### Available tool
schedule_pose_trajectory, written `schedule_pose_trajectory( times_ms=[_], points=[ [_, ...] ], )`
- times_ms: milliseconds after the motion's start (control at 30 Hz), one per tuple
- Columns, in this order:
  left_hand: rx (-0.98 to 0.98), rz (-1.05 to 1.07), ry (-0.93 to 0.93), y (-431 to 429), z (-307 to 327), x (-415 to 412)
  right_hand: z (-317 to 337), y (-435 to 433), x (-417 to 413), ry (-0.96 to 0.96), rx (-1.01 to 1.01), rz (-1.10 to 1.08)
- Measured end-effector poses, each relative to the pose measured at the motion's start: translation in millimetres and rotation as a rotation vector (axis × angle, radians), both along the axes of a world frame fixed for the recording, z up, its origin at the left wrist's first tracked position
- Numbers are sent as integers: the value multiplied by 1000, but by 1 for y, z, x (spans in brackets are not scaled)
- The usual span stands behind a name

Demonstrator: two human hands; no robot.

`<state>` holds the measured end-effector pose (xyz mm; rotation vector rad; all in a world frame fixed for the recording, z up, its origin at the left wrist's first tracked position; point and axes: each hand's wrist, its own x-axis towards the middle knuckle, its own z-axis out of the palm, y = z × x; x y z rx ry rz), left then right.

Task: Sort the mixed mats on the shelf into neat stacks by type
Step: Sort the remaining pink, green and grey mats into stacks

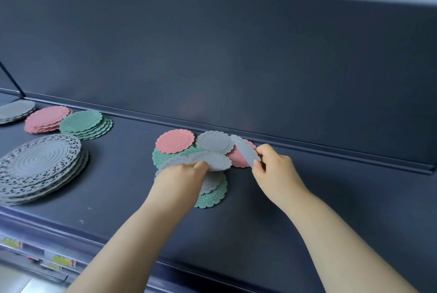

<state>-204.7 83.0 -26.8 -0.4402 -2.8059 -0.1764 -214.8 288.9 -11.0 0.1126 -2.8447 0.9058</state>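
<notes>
A mixed heap of small scalloped mats lies mid-shelf: a pink mat (175, 140), a grey mat (214, 141), green mats (211, 197) and another pink mat (237, 156) underneath. My left hand (182, 180) pinches a grey mat (218, 161) at the top of the heap. My right hand (275, 166) pinches a second grey mat (244, 149), tilted up off the heap. At the left stand sorted stacks: large grey lace mats (40, 165), green mats (84, 123), pink mats (47, 117) and grey mats (16, 109).
The dark shelf (331, 198) has a raised back lip (331, 148) and a tall dark back panel. Price labels (61, 260) run along the shelf's front edge at lower left.
</notes>
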Motion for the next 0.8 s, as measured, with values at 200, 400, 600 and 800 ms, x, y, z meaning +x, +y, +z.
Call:
schedule_pose_trajectory(
  times_ms=[200, 400, 600, 800],
  points=[
    [153, 70, 259, -25, 16, 10, 2, -11, -4, 63, 69, 19],
    [-52, 190, 7, -54, -9, 13, 7, -23, 0, 36, 42, 78],
    [-67, 203, -151, -54, -17, 12, 5, -35, 6, -28, 82, 134],
    [21, 142, -190, -51, -7, 16, 8, -37, 8, -17, 100, 148]
  ],
)
